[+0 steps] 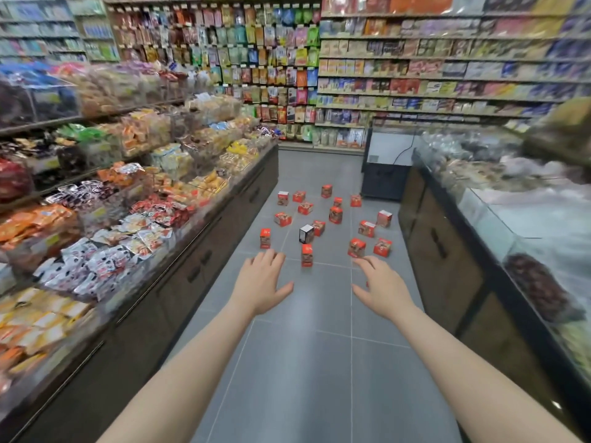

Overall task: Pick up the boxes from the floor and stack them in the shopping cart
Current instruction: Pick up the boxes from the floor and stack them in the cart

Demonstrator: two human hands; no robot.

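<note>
box print: red boxes point(335, 214) on floor too small, artwork unreadable
dark box point(306, 234): label illegible
box by right hand point(383, 290): red sliver point(366, 284) hidden behind thumb
forearms: cut off by bottom edge
shelf packets point(271, 59): blurred, no text readable
right counter point(499, 199): smeared by motion blur, contents unclear
brown object point(563, 129): cut by right edge, unidentifiable

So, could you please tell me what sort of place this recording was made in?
Most likely a supermarket snack aisle: wall shelves packed with packaged goods, bins of wrapped snacks on the left, and small red boxes scattered on the tiled floor.
</note>
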